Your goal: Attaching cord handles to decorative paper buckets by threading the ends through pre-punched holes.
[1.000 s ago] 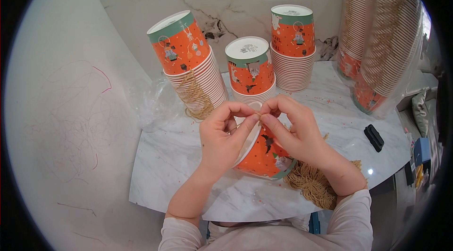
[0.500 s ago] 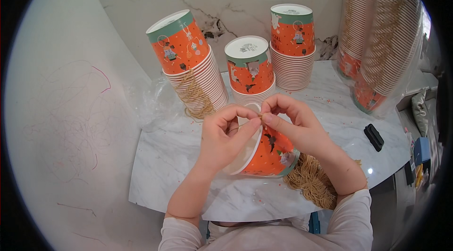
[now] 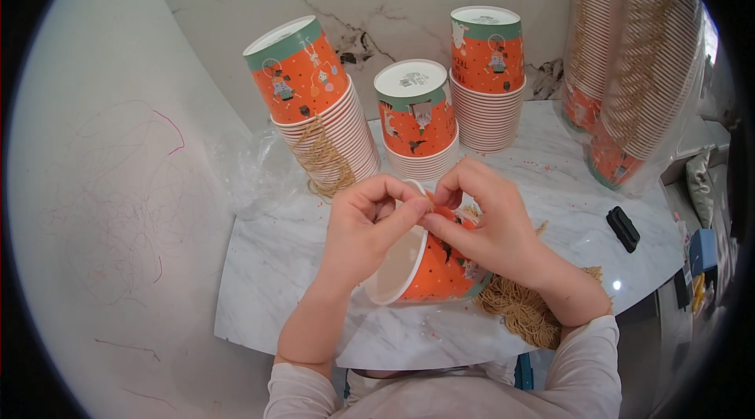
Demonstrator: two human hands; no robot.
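A large orange paper bucket (image 3: 429, 277) with a white rim and green base band lies on its side before me, its mouth turned to the left. At the upper part of its rim my left hand (image 3: 358, 234) is closed, thumb and forefinger pinched together. My right hand (image 3: 491, 218) pinches right beside it, thumb tip almost against the left thumb. A scrap of tan cord shows at the pinched fingertips; most of it is hidden by them. Under my right forearm lies a tangled bundle of tan cord (image 3: 519, 309), with a loose strand by the bucket.
Upside-down bucket stacks stand behind: a leaning left stack (image 3: 314, 96) draped with cord, a middle stack (image 3: 417, 116) and a right stack (image 3: 487, 77). Bagged bucket stacks (image 3: 637, 57) rise at far right. A black object (image 3: 623, 228) lies on the marble table (image 3: 275, 293).
Both hands have shifted slightly left and down, still pinching together at the rim. The bucket has tipped a little toward me, and its mouth shows more.
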